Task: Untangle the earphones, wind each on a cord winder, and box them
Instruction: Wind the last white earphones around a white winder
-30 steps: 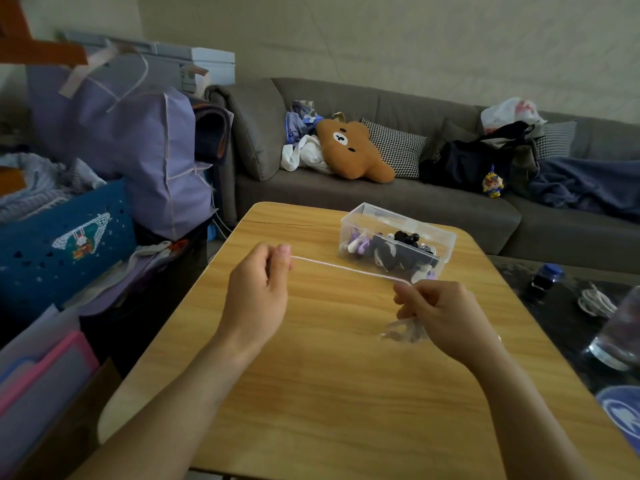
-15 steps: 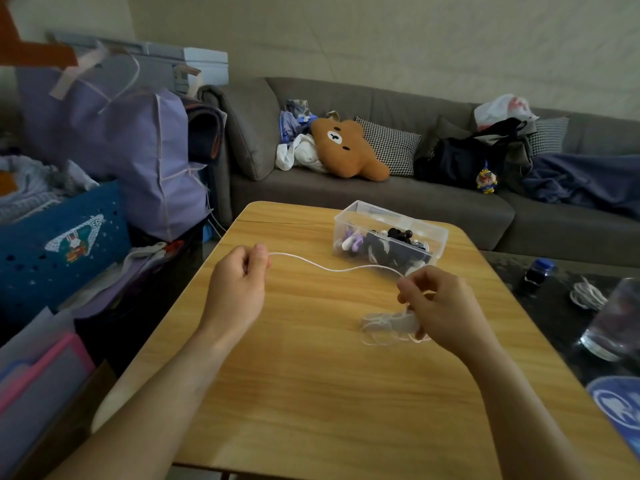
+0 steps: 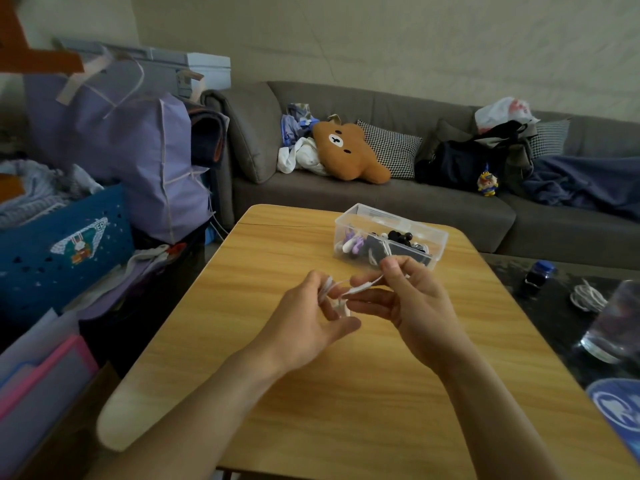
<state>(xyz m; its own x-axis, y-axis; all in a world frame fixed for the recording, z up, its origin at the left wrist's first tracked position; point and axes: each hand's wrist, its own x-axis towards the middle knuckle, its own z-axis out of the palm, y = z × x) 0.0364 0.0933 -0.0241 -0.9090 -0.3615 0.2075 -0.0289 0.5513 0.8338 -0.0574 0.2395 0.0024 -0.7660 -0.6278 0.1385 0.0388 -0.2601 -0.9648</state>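
Above the middle of the wooden table point(image 3: 346, 410), my left hand point(image 3: 308, 323) and my right hand point(image 3: 412, 306) are close together. Between them is a white earphone cord point(image 3: 343, 289), bunched into small loops. My left hand holds the loops in curled fingers. My right hand pinches a short stretch of the cord between thumb and fingers. Whether a cord winder sits under the loops I cannot tell. Behind my hands stands a clear plastic box point(image 3: 436, 237) with purple, black and white wound earphones inside.
A grey sofa point(image 3: 381, 202) with a bear cushion and bags runs behind the table. Purple bags and a blue crate point(image 3: 62, 247) crowd the left side. On the dark table at the right are a glass point(image 3: 616, 323), a coiled white cable point(image 3: 587, 296) and a small blue-capped bottle point(image 3: 538, 271).
The cord was stretched taut between my hands, then went slack. My hands have since come together, and the cord is now gathered in loops between them.
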